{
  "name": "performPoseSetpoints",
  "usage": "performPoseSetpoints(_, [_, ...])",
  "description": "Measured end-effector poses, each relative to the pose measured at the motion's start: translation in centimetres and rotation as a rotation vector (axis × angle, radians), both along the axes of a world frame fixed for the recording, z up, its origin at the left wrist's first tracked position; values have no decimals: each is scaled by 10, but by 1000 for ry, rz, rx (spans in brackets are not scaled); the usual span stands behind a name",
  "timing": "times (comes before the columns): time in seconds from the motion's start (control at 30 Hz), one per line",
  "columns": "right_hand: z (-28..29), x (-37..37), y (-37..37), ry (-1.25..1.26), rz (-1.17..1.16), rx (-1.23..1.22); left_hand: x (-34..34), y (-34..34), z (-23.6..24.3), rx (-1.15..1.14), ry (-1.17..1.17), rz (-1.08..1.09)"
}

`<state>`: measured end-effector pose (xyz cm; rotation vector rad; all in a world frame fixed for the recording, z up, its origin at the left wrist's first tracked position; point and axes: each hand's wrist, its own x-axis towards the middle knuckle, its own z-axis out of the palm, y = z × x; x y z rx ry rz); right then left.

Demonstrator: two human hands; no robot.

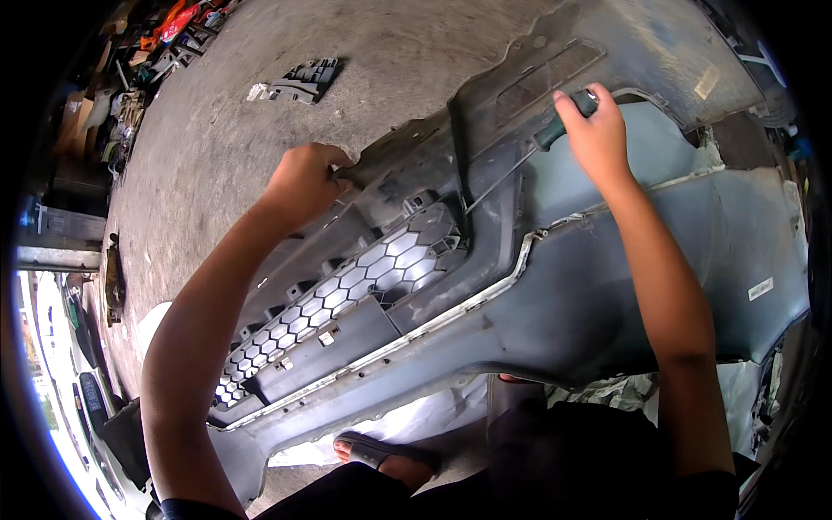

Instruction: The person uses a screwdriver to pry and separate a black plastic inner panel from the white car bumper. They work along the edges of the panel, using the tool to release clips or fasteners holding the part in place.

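A large grey car bumper [572, 303] lies across the view in front of me, its inner side showing. A honeycomb grille [347, 282] is set in its middle. My right hand [601, 139] is closed around the dark green handle of a screwdriver [549, 133]. The thin shaft slants down to the left, and its tip is at the right end of the grille beside a black strip [458, 156]. Whether the tip is wedged in cannot be made out. My left hand [303, 186] grips the bumper's far edge, fingertips partly hidden.
On the concrete floor [208, 147] beyond the bumper lies a dark plastic part [305, 81]. Mixed clutter [78, 121] lines the far left. White sheeting [416, 418] shows under the near edge, close to my sandalled foot [381, 452].
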<state>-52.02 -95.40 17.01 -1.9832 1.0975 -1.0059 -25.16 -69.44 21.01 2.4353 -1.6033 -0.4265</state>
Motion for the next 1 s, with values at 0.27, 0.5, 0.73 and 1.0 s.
performPoseSetpoints(0.27, [2, -2, 12, -366, 128, 154, -21, 24, 27, -61, 45, 43])
performPoseSetpoints(0.5, [5, -21, 2, -404, 193, 316, -36, 35, 36, -164, -26, -7])
performPoseSetpoints(0.73, [62, -33, 59, -644, 211, -178, -46, 36, 35, -209, -46, 72])
performPoseSetpoints(1.0, [71, -42, 85, -389, 440, -429, -49, 41, 37, -221, -100, 57])
